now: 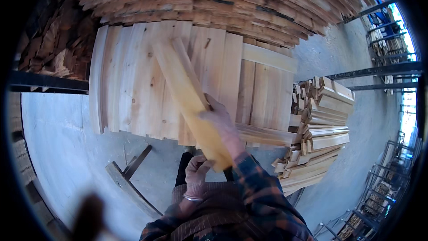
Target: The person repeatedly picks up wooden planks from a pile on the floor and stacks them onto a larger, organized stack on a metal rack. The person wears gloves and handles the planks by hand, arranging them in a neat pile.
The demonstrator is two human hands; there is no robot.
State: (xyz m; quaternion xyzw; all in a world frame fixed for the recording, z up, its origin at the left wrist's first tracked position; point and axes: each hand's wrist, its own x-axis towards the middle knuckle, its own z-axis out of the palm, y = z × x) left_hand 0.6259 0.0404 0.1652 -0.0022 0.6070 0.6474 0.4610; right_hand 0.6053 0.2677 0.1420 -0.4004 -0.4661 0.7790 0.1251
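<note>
A long wooden board (180, 87) is held at a slant above a row of pale boards laid side by side (142, 80). My right hand (220, 122) grips its right edge near the middle, fingers wrapped over the wood and smeared a little by motion. At the board's near end, by my waist, my left hand (197, 175) is closed, thumb and fingers pinching at the corner. A light band circles my left wrist. The far end of the board is blurred over the laid boards, so whether it touches them I cannot tell.
A tall stack of timber (200, 0) rises beyond the laid boards. To the right is a pile of short cut pieces (321, 125). Dark metal bars (49, 82) stand at both sides. Wooden struts (129, 183) lie at the lower left, above a concrete floor (67, 138).
</note>
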